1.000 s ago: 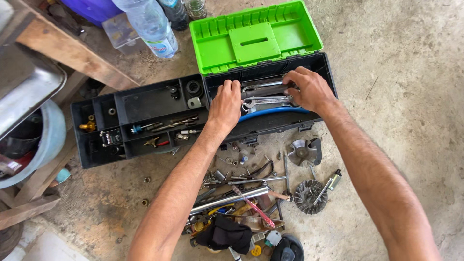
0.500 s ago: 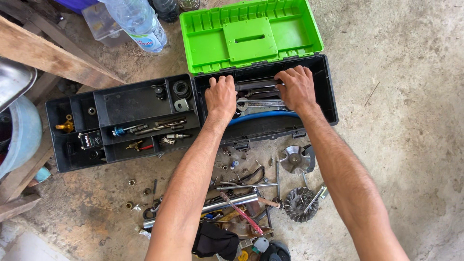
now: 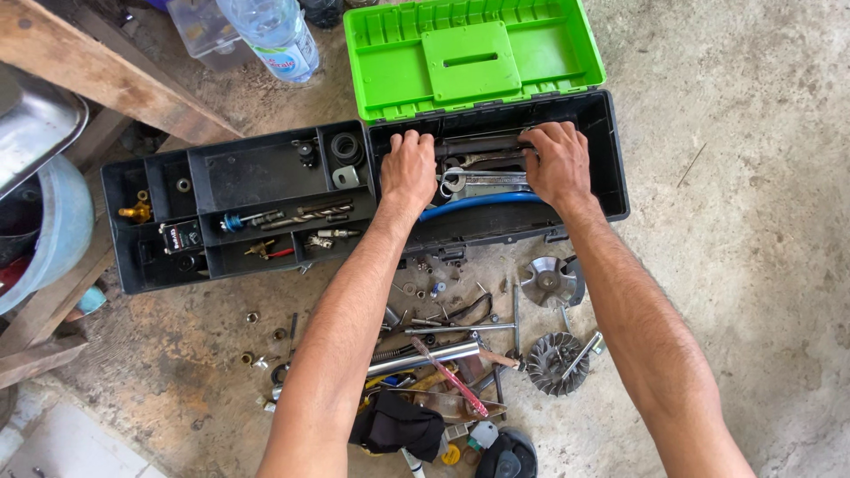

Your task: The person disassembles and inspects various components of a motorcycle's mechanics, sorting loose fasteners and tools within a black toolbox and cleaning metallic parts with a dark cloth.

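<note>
Head view: both hands are set inside the black toolbox, its green lid thrown back.
Left hand: curled, fingertips now hooked on the box's far-left wall.
Right hand: closed over steel wrenches; pulled in from the right end.
Change: the wrenches lie gathered between both hands.
Tray: black organiser tray lies beside the box.

There is one camera, worn on the person's head. It looks straight down, from about arm's length, at the floor and the open toolbox.
</note>
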